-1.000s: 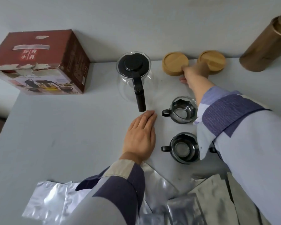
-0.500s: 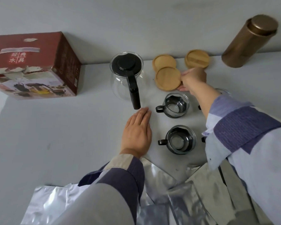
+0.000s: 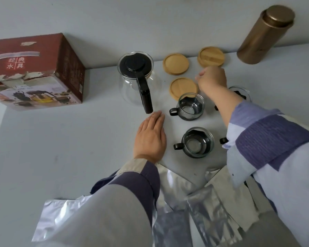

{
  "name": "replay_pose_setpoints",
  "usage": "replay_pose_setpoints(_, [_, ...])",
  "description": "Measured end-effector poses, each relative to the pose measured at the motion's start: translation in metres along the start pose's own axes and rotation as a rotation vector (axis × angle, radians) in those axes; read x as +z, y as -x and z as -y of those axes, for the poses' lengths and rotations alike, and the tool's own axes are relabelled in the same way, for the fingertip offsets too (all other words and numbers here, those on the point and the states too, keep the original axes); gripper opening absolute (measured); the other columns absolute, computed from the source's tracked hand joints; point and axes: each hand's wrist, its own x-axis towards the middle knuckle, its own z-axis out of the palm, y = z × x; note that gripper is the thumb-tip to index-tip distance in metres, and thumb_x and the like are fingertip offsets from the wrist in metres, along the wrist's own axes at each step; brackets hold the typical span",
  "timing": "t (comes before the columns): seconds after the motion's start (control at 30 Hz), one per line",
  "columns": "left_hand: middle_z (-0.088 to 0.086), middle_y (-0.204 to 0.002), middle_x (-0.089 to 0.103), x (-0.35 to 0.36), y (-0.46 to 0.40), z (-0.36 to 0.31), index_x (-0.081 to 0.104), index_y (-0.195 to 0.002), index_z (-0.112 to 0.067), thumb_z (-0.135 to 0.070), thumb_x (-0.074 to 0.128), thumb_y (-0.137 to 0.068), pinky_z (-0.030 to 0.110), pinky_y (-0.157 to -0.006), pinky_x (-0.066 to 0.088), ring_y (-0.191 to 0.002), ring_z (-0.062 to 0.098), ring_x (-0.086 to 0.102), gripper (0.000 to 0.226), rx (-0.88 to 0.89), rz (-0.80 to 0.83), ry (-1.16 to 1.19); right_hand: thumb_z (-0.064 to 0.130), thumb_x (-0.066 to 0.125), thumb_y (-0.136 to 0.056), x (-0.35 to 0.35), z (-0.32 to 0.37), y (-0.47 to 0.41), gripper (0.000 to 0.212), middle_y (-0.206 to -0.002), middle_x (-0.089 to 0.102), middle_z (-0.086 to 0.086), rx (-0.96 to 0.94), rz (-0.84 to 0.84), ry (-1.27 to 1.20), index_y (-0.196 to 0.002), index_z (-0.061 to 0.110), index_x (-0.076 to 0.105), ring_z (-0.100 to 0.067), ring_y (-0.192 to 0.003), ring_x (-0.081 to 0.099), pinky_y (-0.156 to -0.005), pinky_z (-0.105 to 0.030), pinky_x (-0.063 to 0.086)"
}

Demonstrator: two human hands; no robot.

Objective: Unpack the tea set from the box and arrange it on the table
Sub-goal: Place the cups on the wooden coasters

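1. Since half a second ago, we are seeing the third wooden coaster [image 3: 183,88] lying clear of our right hand [image 3: 212,80], which is drawing back to its right with the fingers curled loosely and, as far as we can tell, nothing in them.
2. We are counting three coasters now: that one just behind the nearer-left glass cup [image 3: 190,106], and two more, a left one [image 3: 175,64] and a right one [image 3: 210,57], lying side by side near the wall.
3. We are seeing the glass teapot [image 3: 137,77] with its black lid standing upright to the left of the coasters, its handle pointing toward us.
4. We are seeing a second cup [image 3: 197,142] standing nearer to us, and our right sleeve is hiding most of two further cups, one rim [image 3: 239,91] and one handle [image 3: 223,140] showing.
5. We are resting our left hand [image 3: 150,138] flat and open on the table [image 3: 61,148], holding nothing, its fingertips just short of the teapot handle.
6. We are judging the unpacking done: the red box [image 3: 34,72] is sitting well apart at the left, and silver foil bags [image 3: 185,211] are lying empty near us.
7. We are judging the arranging partly done: no cup is sitting on a coaster yet, and we cannot tell whether a fourth coaster exists.
8. We are noting a bronze canister [image 3: 266,34] standing at the far right.
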Motion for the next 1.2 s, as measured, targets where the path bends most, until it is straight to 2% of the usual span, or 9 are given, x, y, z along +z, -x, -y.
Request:
replay_pose_setpoints(0.1, [0.006, -0.139, 0.052, -0.001, 0.000, 0.000, 0.055, -0.133, -0.009, -0.019, 0.043, -0.094, 0.035, -0.111, 0.035, -0.129, 0.022, 0.048, 0.042, -0.003, 0.003, 0.008, 0.015, 0.056, -0.090, -0.025, 0.004, 0.033, 0.028, -0.116, 0.068, -0.017, -0.083, 0.006, -0.059, -0.111, 0.000, 0.067, -0.030, -0.111, 0.062, -0.093, -0.032, 0.049])
replay_pose_setpoints(0.23, [0.006, -0.140, 0.052, -0.004, 0.000, -0.002, 0.054, -0.134, -0.009, -0.024, 0.036, -0.094, 0.037, -0.111, 0.035, -0.130, 0.024, 0.046, 0.046, -0.012, 0.014, 0.007, 0.020, 0.057, -0.091, -0.043, -0.010, 0.090, 0.035, -0.122, 0.065, -0.007, -0.133, 0.079, -0.167, -0.125, 0.010, 0.060, -0.019, -0.112, 0.061, -0.091, -0.022, 0.042])
replay_pose_setpoints(0.37, [0.006, -0.141, 0.050, -0.002, 0.001, -0.002, 0.053, -0.134, -0.009, -0.024, 0.035, -0.093, 0.038, -0.111, 0.034, -0.130, 0.025, 0.045, 0.047, -0.004, 0.025, 0.006, 0.029, 0.072, -0.082, -0.037, -0.040, 0.149, 0.065, -0.136, 0.054, -0.003, -0.160, 0.177, -0.344, -0.139, 0.014, 0.044, -0.015, -0.123, 0.053, -0.100, -0.024, 0.040])
replay_pose_setpoints(0.47, [0.007, -0.141, 0.050, -0.001, 0.000, -0.001, 0.053, -0.135, -0.008, -0.019, 0.041, -0.093, 0.037, -0.111, 0.033, -0.129, 0.026, 0.046, 0.045, -0.022, 0.025, 0.017, 0.031, 0.080, -0.072, -0.021, -0.060, 0.185, 0.092, -0.148, 0.040, -0.003, -0.203, 0.159, -0.372, -0.147, 0.014, 0.029, -0.013, -0.136, 0.039, -0.105, -0.015, 0.028])
replay_pose_setpoints(0.63, [0.007, -0.141, 0.050, -0.003, 0.001, -0.002, 0.052, -0.136, -0.008, -0.019, 0.040, -0.094, 0.038, -0.112, 0.032, -0.131, 0.026, 0.045, 0.045, -0.013, 0.028, 0.021, 0.025, 0.086, -0.064, 0.010, -0.081, 0.208, 0.109, -0.149, 0.033, -0.009, -0.198, 0.070, -0.376, -0.148, 0.006, 0.019, -0.019, -0.139, 0.031, -0.105, -0.012, 0.020])
replay_pose_setpoints(0.87, [0.006, -0.143, 0.048, -0.002, 0.001, -0.001, 0.051, -0.136, -0.009, -0.019, 0.041, -0.095, 0.038, -0.113, 0.031, -0.132, 0.026, 0.043, 0.044, -0.009, 0.033, 0.020, 0.022, 0.086, -0.063, 0.030, -0.095, 0.209, 0.094, -0.139, 0.046, -0.008, -0.131, -0.046, -0.386, -0.140, 0.007, 0.033, -0.021, -0.129, 0.045, -0.103, -0.019, 0.033])
replay_pose_setpoints(1.0, [0.006, -0.144, 0.048, -0.002, 0.000, -0.001, 0.051, -0.137, -0.010, -0.018, 0.042, -0.095, 0.037, -0.114, 0.030, -0.133, 0.026, 0.043, 0.043, -0.015, 0.034, 0.021, 0.022, 0.087, -0.061, 0.025, -0.092, 0.207, 0.085, -0.129, 0.053, -0.004, -0.123, -0.034, -0.394, -0.132, 0.009, 0.040, -0.018, -0.118, 0.051, -0.092, -0.013, 0.035])
replay_pose_setpoints(1.1, [0.006, -0.143, 0.048, -0.002, 0.001, -0.001, 0.052, -0.136, -0.009, -0.017, 0.042, -0.094, 0.036, -0.114, 0.030, -0.133, 0.026, 0.043, 0.044, -0.016, 0.036, 0.022, 0.025, 0.088, -0.061, 0.010, -0.084, 0.204, 0.083, -0.123, 0.055, 0.003, -0.142, 0.003, -0.419, -0.129, 0.013, 0.042, -0.007, -0.107, 0.051, -0.080, 0.000, 0.033])
replay_pose_setpoints(1.2, [0.007, -0.142, 0.050, -0.003, 0.001, -0.002, 0.054, -0.135, -0.008, -0.018, 0.041, -0.094, 0.036, -0.112, 0.032, -0.131, 0.026, 0.045, 0.043, -0.017, 0.024, 0.015, 0.028, 0.088, -0.060, -0.011, -0.068, 0.191, 0.081, -0.123, 0.057, 0.003, -0.195, 0.006, -0.435, -0.127, 0.014, 0.043, -0.009, -0.108, 0.055, -0.084, -0.008, 0.037])
